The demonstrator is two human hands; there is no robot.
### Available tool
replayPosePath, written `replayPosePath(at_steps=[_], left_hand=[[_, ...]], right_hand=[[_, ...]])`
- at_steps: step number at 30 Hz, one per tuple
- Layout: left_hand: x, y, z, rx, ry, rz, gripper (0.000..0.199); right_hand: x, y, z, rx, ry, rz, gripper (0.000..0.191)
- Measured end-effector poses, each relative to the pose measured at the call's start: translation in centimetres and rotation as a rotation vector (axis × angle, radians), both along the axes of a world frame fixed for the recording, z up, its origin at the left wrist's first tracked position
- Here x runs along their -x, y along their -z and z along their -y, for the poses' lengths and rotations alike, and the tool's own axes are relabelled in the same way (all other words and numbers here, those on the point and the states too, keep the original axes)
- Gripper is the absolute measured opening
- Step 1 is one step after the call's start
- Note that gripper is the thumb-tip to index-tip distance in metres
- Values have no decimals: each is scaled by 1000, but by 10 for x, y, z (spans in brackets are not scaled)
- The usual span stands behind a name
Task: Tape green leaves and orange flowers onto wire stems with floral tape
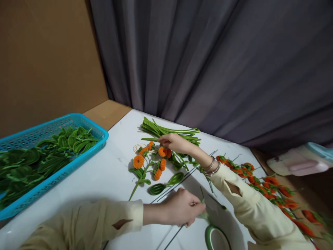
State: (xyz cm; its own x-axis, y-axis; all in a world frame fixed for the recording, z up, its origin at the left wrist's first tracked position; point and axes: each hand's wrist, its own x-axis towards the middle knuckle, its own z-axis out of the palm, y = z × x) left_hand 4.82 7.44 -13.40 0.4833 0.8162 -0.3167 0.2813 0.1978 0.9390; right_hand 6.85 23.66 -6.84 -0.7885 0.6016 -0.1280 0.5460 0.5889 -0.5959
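Observation:
Low in the middle, my left hand is closed in a pinch around a thin dark wire. Green floral tape hangs by its fingertips, above a tape roll. My right hand is stretched farther out with its fingers pinched together; what is between them is hidden. It is over the orange flowers, which have green stems and leaves, and by a bundle of green fuzzy stems. Two loose green leaves lie between the hands.
To the left stands a blue basket holding green leaves. Several orange-red flowers lie along the right side, partly behind my right sleeve. Beyond them is a translucent container. A dark curtain borders the white table.

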Motion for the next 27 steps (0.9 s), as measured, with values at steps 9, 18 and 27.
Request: replayPosePath(at_steps=[9, 18, 27], left_hand=[[3, -9, 0, 73, 20, 20, 34], [2, -10, 3, 64, 75, -4, 35], [1, -8, 4, 52, 61, -5, 34]], right_hand=[[-1, 29, -11, 170, 103, -72, 20], [5, 26, -13, 189, 162, -23, 27], [-3, -3, -8, 149, 163, 116, 24]])
